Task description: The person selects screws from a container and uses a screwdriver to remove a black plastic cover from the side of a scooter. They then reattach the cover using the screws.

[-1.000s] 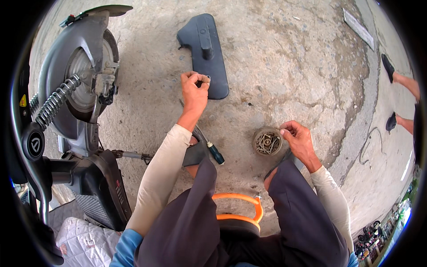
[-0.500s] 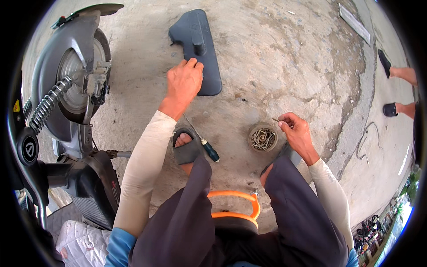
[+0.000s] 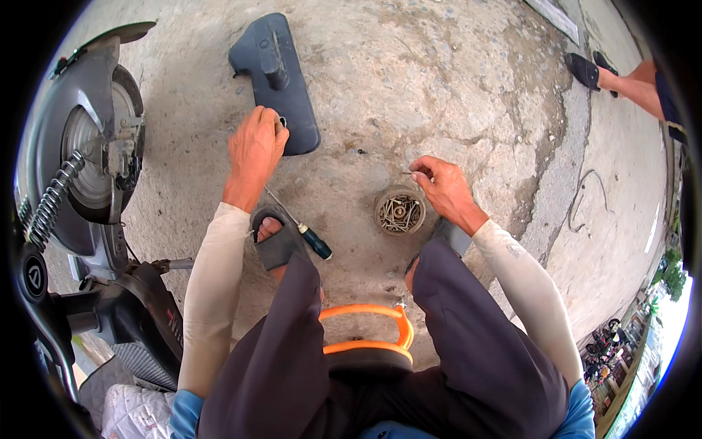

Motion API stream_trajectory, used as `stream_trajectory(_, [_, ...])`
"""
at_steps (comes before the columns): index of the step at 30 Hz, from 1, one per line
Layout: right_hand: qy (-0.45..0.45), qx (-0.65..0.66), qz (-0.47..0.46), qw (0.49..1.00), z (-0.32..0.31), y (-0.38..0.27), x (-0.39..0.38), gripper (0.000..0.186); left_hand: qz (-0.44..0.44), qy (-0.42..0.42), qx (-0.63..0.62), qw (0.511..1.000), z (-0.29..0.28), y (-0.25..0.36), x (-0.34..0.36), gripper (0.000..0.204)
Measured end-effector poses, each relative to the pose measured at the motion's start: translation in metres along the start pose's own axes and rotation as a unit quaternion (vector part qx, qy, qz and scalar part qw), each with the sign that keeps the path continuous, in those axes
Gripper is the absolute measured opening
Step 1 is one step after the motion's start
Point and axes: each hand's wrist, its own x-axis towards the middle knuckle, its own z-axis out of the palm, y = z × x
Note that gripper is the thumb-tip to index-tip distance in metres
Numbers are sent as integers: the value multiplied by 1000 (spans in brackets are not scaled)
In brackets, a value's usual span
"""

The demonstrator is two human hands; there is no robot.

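My left hand (image 3: 256, 150) is closed over the near left edge of a dark grey plastic cover (image 3: 289, 80) lying on the ground. What its curled fingers hold, if anything, is hidden; a small ring-like spot shows beside the fingertips. In my right hand (image 3: 444, 192), thumb and fingers pinch a thin screw (image 3: 406, 173). Just below that hand stands a round tub (image 3: 400, 231) filled with several loose screws. A screwdriver (image 3: 314, 241) with a dark green handle leans against my left sandal (image 3: 281, 247), its shaft toward my left wrist.
At the left stands a motorbike's rear wheel (image 3: 91, 154) with a coil spring (image 3: 55, 197). An orange tubular frame (image 3: 365, 310) sits between my knees. A small dark piece (image 3: 361, 151) lies on the concrete. Far right are a bystander's shoes (image 3: 583, 71) and a bent wire (image 3: 578, 201).
The whole view has shifted. My right hand has moved slightly farther out and left over the tub, still pinching the screw. My left hand has slid slightly nearer along the cover. The bystander's feet have moved.
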Motion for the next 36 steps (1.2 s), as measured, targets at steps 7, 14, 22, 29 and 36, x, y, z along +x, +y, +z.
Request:
stream_trajectory(7, [-20, -46, -22, 998, 9, -2, 2, 25, 184, -110, -79, 973, 24, 60, -29, 26])
stream_trajectory(14, [-3, -47, -45, 998, 8, 5, 3, 26, 228, -43, -59, 971, 53, 88, -1, 35])
stream_trajectory(22, [-3, -22, -39, 999, 13, -3, -14, 25, 164, -123, -173, 963, 50, 60, -15, 32])
stream_trajectory(29, [-11, -28, -64, 997, 13, -9, -21, 27, -200, 58, -64, 976, 20, 23, -53, 90])
stream_trajectory(36, [17, -129, -250, 959, 20, -23, -24, 26, -260, -20, -57, 964, 19, 34, -6, 119])
